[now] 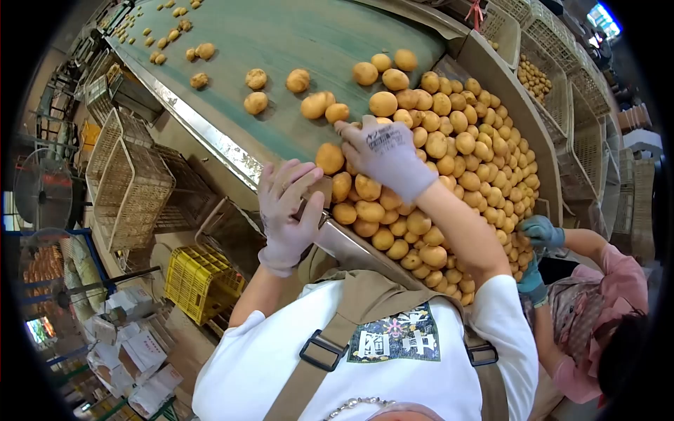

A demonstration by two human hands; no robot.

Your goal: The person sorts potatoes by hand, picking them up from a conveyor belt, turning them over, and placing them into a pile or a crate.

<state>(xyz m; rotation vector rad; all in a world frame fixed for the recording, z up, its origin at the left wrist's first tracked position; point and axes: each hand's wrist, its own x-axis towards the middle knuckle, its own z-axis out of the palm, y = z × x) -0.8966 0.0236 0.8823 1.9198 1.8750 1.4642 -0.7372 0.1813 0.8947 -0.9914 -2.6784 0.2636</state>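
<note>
Yellow potatoes (pixel 449 144) lie heaped at the end of a green conveyor belt (pixel 232 42). My right hand (pixel 386 151), in a pale glove with dark print on its back, reaches over the left edge of the heap. Its fingers stretch toward a loose potato (pixel 337 113) and are apart; what lies under the palm is hidden. Just below the fingers sits a larger potato (pixel 329 158). My left hand (pixel 288 210), also gloved, is raised beside the belt's metal edge, fingers spread and nothing in it.
At the right, a co-worker's gloved hands (pixel 539 231) touch the heap. A curved metal guard (pixel 540 119) bounds the potatoes. Pale plastic crates (pixel 130 186) and a yellow crate (pixel 200 281) stand to the left. More crates (pixel 583 140) line the far right, some holding potatoes.
</note>
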